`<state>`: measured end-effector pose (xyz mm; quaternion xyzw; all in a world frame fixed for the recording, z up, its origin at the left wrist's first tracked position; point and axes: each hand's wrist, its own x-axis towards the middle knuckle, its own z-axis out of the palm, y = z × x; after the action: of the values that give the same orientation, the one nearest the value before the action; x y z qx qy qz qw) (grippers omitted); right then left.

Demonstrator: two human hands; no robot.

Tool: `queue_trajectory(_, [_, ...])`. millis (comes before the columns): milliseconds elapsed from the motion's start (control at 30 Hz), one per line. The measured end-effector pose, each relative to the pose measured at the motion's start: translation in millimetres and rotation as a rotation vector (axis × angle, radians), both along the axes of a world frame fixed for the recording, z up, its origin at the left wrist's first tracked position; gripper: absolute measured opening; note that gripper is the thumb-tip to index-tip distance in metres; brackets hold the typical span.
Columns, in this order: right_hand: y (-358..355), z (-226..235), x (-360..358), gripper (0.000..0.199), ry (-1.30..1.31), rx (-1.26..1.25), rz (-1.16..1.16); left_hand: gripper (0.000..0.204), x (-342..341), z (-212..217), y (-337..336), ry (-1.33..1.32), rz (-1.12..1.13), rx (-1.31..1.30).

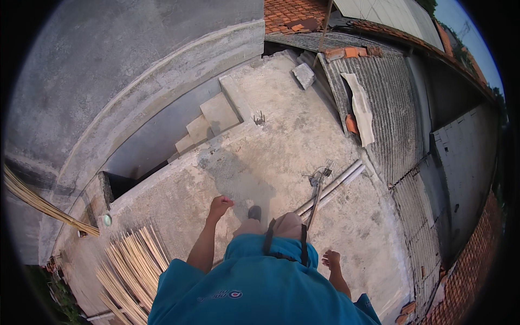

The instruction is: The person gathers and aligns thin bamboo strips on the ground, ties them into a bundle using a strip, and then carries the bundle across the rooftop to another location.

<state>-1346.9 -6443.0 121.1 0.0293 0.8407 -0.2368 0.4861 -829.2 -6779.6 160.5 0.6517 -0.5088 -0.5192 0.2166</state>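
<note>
My left hand (220,207) is held out in front of my left side over the concrete floor (281,151), its fingers curled in, and nothing shows in them. Lower, beside my right hip, hangs my right hand (331,259), empty, with the fingers loosely bent and a little apart. Both hands touch nothing. Between them, one dark shoe (254,213) shows below my trouser leg. Two pale pipes (330,187) lie on the floor ahead of my right leg, and a thin wooden stick (316,200) lies beside them, by a small tangle of wire.
Bundled thin bamboo sticks (135,260) lie at my left; another bundle (49,203) leans at the far left. Beyond the floor's left edge, a stairwell drops with concrete steps (208,122). Metal stubs (259,118) stick up near it. Corrugated roofing (384,103) borders the right edge.
</note>
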Motion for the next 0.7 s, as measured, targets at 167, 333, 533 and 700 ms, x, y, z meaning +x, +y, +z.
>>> queue_trajectory(167, [7.1,39.1,-22.3,0.019,0.195,0.186,-0.262,0.026,-36.3,1.3,-103.1,0.032,0.02,0.103])
queue_trajectory(333, [-60.0,-143.4,-65.5,0.022,0.19,0.392,0.344,0.027,-52.5,-49.2,-103.6,-0.057,0.192,0.386])
queue_trajectory(533, [-439.1,-106.1,-139.0,0.03,0.292,-0.276,0.429,0.025,-136.2,3.9,-130.3,-0.299,0.033,0.666])
queue_trajectory(700, [-780.1,79.1,-222.3,0.033,0.076,-0.765,0.334,0.027,-218.8,6.0,-252.3,-0.154,-0.052,0.491])
